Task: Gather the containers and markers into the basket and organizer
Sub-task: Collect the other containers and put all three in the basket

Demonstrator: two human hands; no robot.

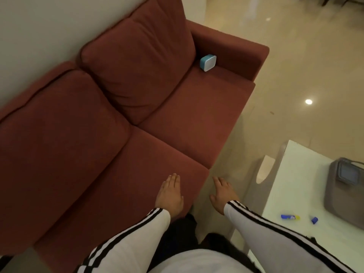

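Observation:
A small blue-and-white container (208,62) stands on the far end of the red sofa seat, against the armrest. A grey basket (334,201) sits on the white table at the right edge, with a lidded container (347,173) inside it. In front of the basket lie a blue and yellow marker (290,217) and a loose blue cap (314,220). My left hand (170,194) hovers over the near sofa seat, fingers straight, holding nothing. Over the floor between sofa and table, my right hand (223,194) is stretched out flat and empty.
The red sofa (98,146) fills the left and middle of the view, set against a pale wall. The white table (291,186) stands at the lower right. Glossy beige floor (295,75) lies between and beyond them.

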